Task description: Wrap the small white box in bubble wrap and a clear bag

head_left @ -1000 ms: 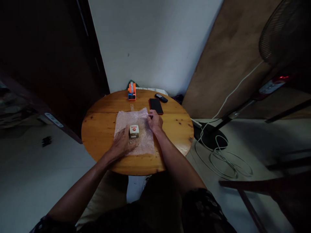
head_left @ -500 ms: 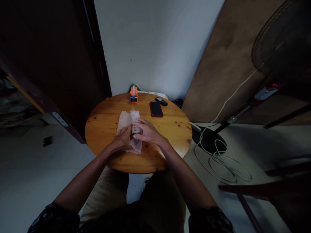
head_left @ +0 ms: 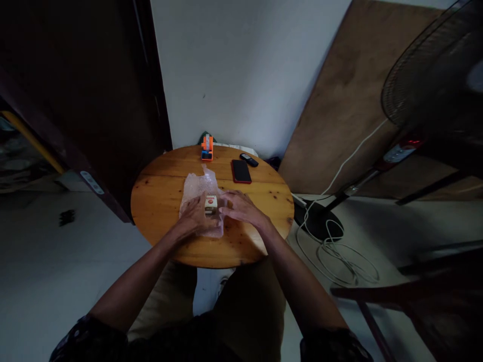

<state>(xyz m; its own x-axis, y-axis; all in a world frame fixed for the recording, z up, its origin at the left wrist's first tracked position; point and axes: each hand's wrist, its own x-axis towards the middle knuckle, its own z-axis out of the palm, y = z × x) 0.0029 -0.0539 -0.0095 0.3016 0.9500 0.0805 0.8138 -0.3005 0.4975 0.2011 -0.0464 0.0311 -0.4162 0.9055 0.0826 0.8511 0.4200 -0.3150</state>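
A small white box with a red print point(head_left: 211, 202) sits on a sheet of bubble wrap point(head_left: 194, 185) on the round wooden table. My left hand point(head_left: 194, 215) lies at the box's left side, over the wrap, with its fingers spread. On the right, my right hand point(head_left: 241, 206) is open, its fingertips close to the box's right side and the edge of the wrap. The box's top shows between the two hands. Whether the fingertips touch the box is hard to tell.
An orange tape dispenser point(head_left: 207, 147) stands at the back of the wooden table point(head_left: 158, 201). A dark phone with a red edge point(head_left: 241, 171) and a black remote point(head_left: 249, 160) lie at the back right. Right of the table are a standing fan point(head_left: 426, 75) and a coiled cable point(head_left: 339, 251).
My right hand has moved right, off the box, and its fingers have opened. The box's top is now uncovered. The strip of wrap that stood over the box has shifted down and lies flatter.
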